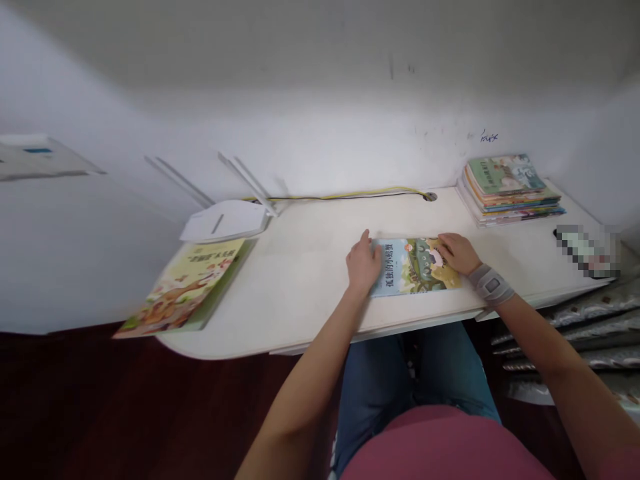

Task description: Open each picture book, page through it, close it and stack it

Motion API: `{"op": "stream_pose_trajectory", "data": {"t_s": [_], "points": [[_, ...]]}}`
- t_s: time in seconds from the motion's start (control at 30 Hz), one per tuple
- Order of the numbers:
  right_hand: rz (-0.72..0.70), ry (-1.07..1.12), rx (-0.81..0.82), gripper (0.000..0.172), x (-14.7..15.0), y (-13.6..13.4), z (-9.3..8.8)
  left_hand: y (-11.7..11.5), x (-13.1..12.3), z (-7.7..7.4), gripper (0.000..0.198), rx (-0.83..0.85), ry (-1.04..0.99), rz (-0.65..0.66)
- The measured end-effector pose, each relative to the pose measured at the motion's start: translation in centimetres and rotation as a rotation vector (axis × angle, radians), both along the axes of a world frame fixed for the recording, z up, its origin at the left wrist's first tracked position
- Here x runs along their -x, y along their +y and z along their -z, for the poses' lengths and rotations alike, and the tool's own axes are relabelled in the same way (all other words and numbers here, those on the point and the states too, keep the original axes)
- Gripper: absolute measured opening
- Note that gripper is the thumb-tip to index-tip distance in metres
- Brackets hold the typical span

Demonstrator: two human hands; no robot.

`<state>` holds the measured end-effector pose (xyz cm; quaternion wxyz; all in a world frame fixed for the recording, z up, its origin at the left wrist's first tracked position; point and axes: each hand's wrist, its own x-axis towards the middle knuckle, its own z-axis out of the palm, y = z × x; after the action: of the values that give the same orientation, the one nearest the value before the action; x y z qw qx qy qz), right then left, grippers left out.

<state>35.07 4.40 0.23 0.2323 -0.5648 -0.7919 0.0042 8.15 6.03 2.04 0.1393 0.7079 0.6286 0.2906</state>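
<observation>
A children's picture book (407, 267) with a blue, green and yellow cover lies closed and turned sideways on the white desk (300, 280), in front of my body. My left hand (364, 262) holds its left edge, with the thumb near the cover and the fingers along the side. At the opposite end, my right hand (459, 253) grips the book with curled fingers on the cover, partly hiding it. A grey band (491, 285) is around my right wrist.
A stack of books (510, 187) stands at the back right, with a blurred-out phone-like object (585, 252) nearer. On the left, a yellow picture book (185, 287) overhangs the desk edge beside a white router (225, 220). Cables (345, 195) run along the wall to a hole.
</observation>
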Motion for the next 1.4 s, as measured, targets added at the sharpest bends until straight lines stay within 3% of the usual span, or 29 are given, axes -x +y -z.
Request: {"op": "stream_pose_trajectory", "data": {"t_s": [0.17,0.3,0.4,0.5,0.67,0.77,1.0,1.23,1.4], "points": [[-0.006,0.037,-0.049,0.033,0.0,0.0,0.0,0.6,0.6,0.0,0.055,0.047,-0.358,0.003],[-0.031,0.128,-0.089,0.033,-0.2,0.0,0.0,1.3,1.1,-1.1,0.069,0.151,-0.611,0.003],[-0.031,0.274,-0.096,0.031,-0.5,0.2,-0.1,2.0,1.8,-2.3,0.076,0.220,-0.606,0.193],[-0.036,0.493,-0.039,0.033,-0.9,0.3,-0.3,2.7,2.3,-2.9,0.070,0.291,-0.611,0.377],[-0.064,0.896,0.173,0.043,-1.6,0.4,-1.0,2.9,2.5,-2.4,0.059,0.307,-0.672,0.326],[-0.050,0.997,0.216,0.046,-1.7,0.2,-1.6,2.7,2.6,-2.2,0.052,0.314,-0.706,0.306],[0.039,0.977,0.196,0.033,-1.3,-0.5,-2.7,2.6,2.5,-2.2,0.034,0.373,-0.762,0.272],[0.058,0.946,0.187,0.027,-0.8,-0.6,-2.8,2.6,2.5,-2.0,0.030,0.385,-0.758,0.255],[0.170,0.719,0.120,0.022,-0.4,-0.1,-2.0,2.5,1.9,-1.4,0.021,0.304,-0.528,0.201]]}}
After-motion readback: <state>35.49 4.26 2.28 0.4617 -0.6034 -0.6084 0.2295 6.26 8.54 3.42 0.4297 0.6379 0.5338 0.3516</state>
